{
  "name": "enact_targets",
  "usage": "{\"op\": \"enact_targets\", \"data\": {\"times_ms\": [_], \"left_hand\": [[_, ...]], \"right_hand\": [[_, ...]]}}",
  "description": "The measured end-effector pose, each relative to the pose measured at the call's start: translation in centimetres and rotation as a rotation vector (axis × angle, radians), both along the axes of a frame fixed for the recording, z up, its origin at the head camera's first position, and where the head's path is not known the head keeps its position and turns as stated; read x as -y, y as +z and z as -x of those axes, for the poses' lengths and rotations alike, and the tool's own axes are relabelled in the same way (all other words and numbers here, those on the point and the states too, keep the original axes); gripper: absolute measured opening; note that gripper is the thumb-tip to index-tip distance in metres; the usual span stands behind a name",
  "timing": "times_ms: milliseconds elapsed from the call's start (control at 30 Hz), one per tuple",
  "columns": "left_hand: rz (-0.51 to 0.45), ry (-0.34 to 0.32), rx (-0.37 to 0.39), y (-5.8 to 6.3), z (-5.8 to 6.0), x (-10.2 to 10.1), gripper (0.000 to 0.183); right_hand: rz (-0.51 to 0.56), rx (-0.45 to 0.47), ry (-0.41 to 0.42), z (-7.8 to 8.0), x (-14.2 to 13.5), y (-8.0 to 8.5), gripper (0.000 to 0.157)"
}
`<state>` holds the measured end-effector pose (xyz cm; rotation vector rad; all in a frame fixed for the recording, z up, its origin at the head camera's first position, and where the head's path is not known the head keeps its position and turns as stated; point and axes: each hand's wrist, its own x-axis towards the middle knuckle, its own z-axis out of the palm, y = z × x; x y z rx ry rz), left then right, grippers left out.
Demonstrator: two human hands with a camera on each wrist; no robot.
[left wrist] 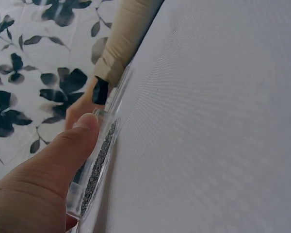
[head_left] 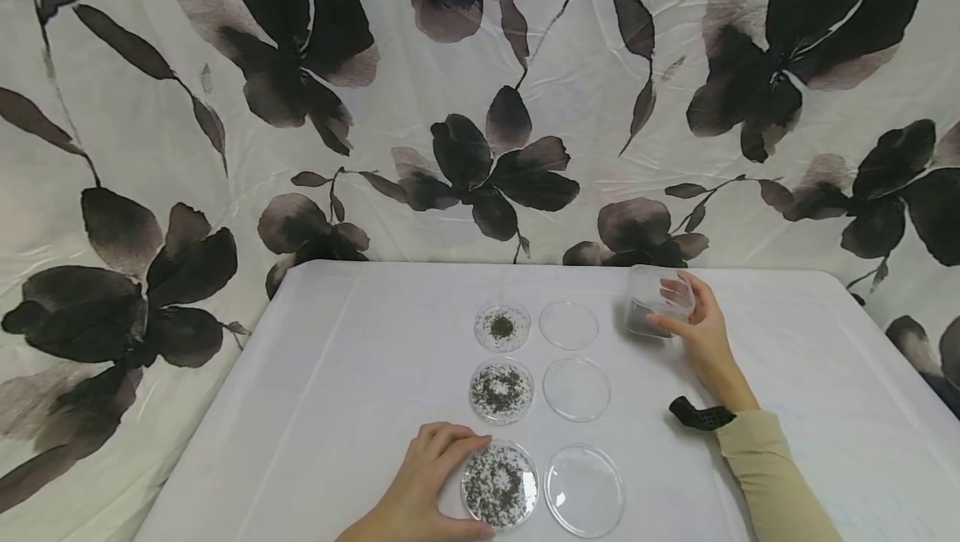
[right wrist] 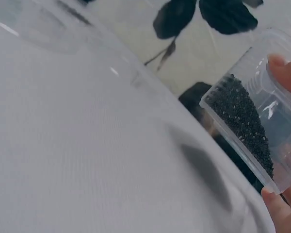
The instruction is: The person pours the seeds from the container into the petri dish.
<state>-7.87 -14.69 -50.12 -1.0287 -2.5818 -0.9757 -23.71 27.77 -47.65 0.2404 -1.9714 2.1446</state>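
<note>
My left hand grips a round clear petri dish by its edges, thumb and fingers on opposite sides. Dark grains lie scattered inside the dish, and in the left wrist view they form a layer behind its clear wall. Toward the back right of the table, my right hand holds a clear plastic box between thumb and fingers. Small dark grains are heaped to one side in the box, which is tilted and casts a shadow on the cloth.
Two smaller dishes with grains, a middle one and a far one, line up beyond the gripped dish. Three clear round lids lie alongside: near, middle and far. White cloth covers the table; a floral curtain hangs behind.
</note>
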Motion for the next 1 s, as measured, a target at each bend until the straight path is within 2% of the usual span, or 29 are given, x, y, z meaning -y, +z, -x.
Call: {"op": "enact_targets", "data": {"times_ms": [100,200,400,600,833,1000], "left_hand": [[0.012,-0.007,-0.042,-0.1,0.0,0.0,0.088],[0.017,-0.007,-0.044,-0.1,0.0,0.0,0.089],[0.018,0.001,0.001,-0.1,0.0,0.1,0.089],[0.02,0.003,0.035,0.1,0.0,0.1,0.089],[0.015,0.003,0.035,0.1,0.0,0.1,0.089],[0.013,0.003,-0.014,-0.1,0.1,0.0,0.089]], "right_hand": [[0.004,0.04,-0.006,0.1,-0.5,-0.6,0.083],[0.022,0.045,0.003,0.3,-0.9,-1.0,0.085],[0.063,0.043,0.011,0.5,-1.3,-1.3,0.084],[0.047,0.056,0.046,0.5,-1.6,-1.5,0.085],[0.045,0.036,0.104,0.4,-1.9,-1.7,0.088],[0.041,0.04,0.118,0.5,-2.0,-1.6,0.09]]}}
